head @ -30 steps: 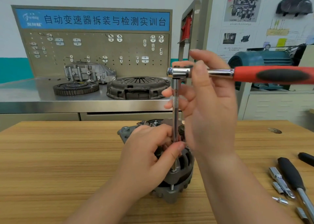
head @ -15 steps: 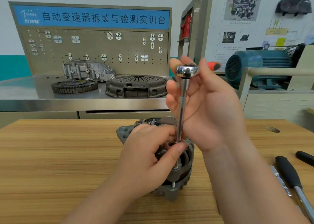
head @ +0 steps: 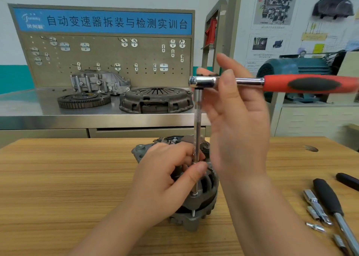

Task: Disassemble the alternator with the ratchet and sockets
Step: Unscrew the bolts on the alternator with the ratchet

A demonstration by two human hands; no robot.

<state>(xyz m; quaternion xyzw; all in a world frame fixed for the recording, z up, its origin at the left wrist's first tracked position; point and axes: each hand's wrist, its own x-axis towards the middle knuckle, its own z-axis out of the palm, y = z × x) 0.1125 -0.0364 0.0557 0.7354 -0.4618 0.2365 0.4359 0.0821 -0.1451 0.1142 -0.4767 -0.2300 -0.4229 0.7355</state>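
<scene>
Head view: the alternator (head: 204, 201) stands on end at the lower centre of the frame, on the wooden table (head: 68, 178). The left hand (head: 167, 178) curls over its top, and thumb and forefinger pinch the lower part of the upright extension bar (head: 197, 119), whose tip sits on a through-bolt of the housing. This grip and the alternator's place match the earlier frames.

The ratchet (head: 291, 83) sits on top of the bar. Its red and black handle now points to the right edge of the frame. Half a second ago it pointed away and only its red tip showed behind the fingers.

The right hand (head: 239, 123) is blurred at centre right, with fingers mostly straight and one laid across the chrome neck. Whether it grasps the tool cannot be told.

Loose sockets (head: 314, 209) and a black-handled tool (head: 328, 197) lie at lower right. On the steel bench (head: 29, 108) at upper left lie a clutch cover (head: 155, 100) and a toothed flywheel (head: 83, 100).
</scene>
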